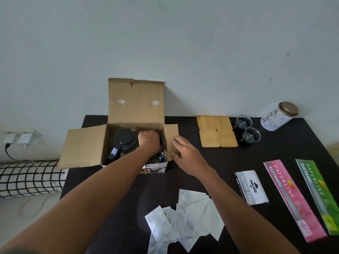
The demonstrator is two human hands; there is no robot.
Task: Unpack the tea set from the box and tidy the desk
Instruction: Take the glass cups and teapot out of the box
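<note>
Cardboard box sat open at the back-left of the black surface, flaps splayed, lid flap up against the wall. I was mid-unpack: four wooden coasters and two glass cups were already out, laid just right of the box. My left hand was down inside the box, grip clenched on something beside the teapot; couldn't tell what, it was hidden under the fist. My right hand rested fingers-spread on the right flap, grip released, bracing the box.

The teapot looked dark with a black round lid and black handle, upright in the left of the box. Another cup showed in the near-right corner.

Next move, my read: lift straight up to clear the box walls, keep the flap pinned. Glass parts, so slow. White paper sheets, a stamp pad box and two receipt books remained to tidy.
</note>
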